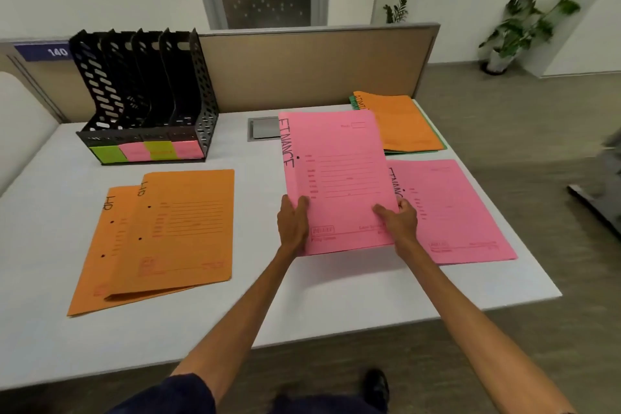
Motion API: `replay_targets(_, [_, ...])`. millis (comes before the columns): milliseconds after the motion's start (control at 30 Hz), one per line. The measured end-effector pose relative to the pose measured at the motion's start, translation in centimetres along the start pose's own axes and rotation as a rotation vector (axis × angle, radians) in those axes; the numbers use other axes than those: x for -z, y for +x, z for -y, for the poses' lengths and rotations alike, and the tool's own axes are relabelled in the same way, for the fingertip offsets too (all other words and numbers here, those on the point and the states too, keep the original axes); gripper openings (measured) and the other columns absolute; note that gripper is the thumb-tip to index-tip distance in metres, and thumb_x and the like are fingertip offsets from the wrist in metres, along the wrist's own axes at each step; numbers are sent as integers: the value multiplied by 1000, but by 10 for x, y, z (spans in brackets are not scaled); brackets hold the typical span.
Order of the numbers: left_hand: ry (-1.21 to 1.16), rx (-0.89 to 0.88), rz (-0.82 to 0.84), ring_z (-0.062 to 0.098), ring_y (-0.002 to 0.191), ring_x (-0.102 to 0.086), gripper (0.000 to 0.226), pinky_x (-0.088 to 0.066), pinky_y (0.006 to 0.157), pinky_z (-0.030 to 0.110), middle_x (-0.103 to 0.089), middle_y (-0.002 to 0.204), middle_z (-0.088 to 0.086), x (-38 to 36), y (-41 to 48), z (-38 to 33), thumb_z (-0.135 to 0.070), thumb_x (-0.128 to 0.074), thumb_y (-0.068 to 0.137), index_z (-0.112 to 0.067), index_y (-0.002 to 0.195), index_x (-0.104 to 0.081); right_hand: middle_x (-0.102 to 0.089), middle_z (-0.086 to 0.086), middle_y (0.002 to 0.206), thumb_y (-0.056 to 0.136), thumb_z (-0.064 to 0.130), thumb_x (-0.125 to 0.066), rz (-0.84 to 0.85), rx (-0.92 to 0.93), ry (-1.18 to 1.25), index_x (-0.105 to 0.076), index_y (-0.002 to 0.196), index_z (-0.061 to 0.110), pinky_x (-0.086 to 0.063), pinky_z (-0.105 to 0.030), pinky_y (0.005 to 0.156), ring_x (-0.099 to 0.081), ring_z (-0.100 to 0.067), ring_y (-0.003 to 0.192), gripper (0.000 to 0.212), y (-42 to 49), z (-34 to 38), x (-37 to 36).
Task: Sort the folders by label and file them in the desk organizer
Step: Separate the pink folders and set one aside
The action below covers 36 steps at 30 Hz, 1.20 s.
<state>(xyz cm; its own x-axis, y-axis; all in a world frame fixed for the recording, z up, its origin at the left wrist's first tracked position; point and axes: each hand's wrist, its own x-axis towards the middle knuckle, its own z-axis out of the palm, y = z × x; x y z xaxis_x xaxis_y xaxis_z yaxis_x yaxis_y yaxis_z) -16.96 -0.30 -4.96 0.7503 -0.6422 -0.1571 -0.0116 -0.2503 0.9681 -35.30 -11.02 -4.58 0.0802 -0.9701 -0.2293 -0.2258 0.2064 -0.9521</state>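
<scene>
With the left hand [293, 223] and right hand [400, 217] each in a pinching grip on the lower sides of the pink FINANCE folder [339, 171], held above the worktop [235, 312] and partly over the second FINANCE folder [463, 212], the limp card may buckle on entering the desk organizer [144, 94].

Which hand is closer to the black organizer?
Left. The left hand grips the pink folder on the side toward the organizer; the right hand grips its far side.

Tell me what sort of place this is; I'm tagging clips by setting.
Probably an office: a white desk backed by a cubicle partition with a numbered plate, a black desk organizer, and a pink FINANCE folder.
</scene>
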Motion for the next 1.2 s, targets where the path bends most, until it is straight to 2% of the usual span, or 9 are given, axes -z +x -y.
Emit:
replay_targets(133, [19,-10,45,25,91,-63,30,-57,78,42,-59,113,4,-34,-10,-3,-32,-47,100,-12,120,-38,-67,-10,116,77,22,-77,-43,-16,-23,-56,125,8,-56,-47,91,-65,-29,102,54,13,-5,32])
replay_targets(333, [48,8,124,30,101,-63,26,-56,87,49,-58,118,8,-84,-21,-11,-31,-48,100,-13,113,-35,-67,-12,117,76,21,-80,-97,-54,-42,-55,127,6,-54,-47,93,-65,-30,104,58,35,-17,79])
replay_targets(433, [110,19,158,30,106,-61,30,-54,91,50,-57,120,10,-112,-24,-15,-31,-49,99,-10,119,-41,-64,-12,124,76,23,-80,-135,-81,-85,-52,133,5,-52,-47,96,-63,-31,109,66,48,-21,105])
replay_targets(633, [246,17,310,27,93,-68,26,-58,83,46,-69,109,7,-162,-28,-17,-25,-50,93,-8,109,-60,-63,-15,124,75,28,-79,-208,-117,-257,-55,128,3,-50,-48,97,-61,-33,112,64,73,-31,162])
replay_targets(767, [399,18,447,26,94,-68,29,-58,84,45,-70,110,3,-191,-32,-18,-23,-64,84,-10,109,-62,-67,-14,114,75,26,-79,-206,-144,-341,-61,119,4,-53,-45,92,-64,-33,105,52,92,-38,199])
replay_targets(833, [451,10,460,25,93,-68,31,-58,83,42,-69,108,3,-205,-34,-20,-24,-70,79,-11,107,-62,-69,-15,109,76,23,-78,-181,-170,-333,-64,113,4,-53,-45,91,-66,-33,102,44,101,-42,211])
replay_targets(1000, [551,21,431,24,87,-66,40,-51,68,31,-67,102,2,-226,-34,-18,-28,-77,74,-10,105,-61,-71,-16,101,77,15,-75,-160,-168,-332,-68,104,3,-56,-47,87,-68,-33,96,31,114,-48,220])
replay_targets(1100, [625,40,440,24,86,-67,39,-57,71,35,-68,104,4,-230,-32,-11,-25,-77,74,-8,105,-61,-70,-16,106,78,15,-74,-154,-144,-388,-66,109,3,-55,-44,89,-67,-32,98,35,119,-52,221])
replay_targets(1200, [612,62,460,25,87,-69,42,-60,77,41,-67,107,5,-229,-31,-5,-21,-78,74,-8,109,-57,-59,-18,124,78,23,-74,-155,-147,-530,-55,124,2,-48,-49,98,-58,-35,113,54,125,-55,216])
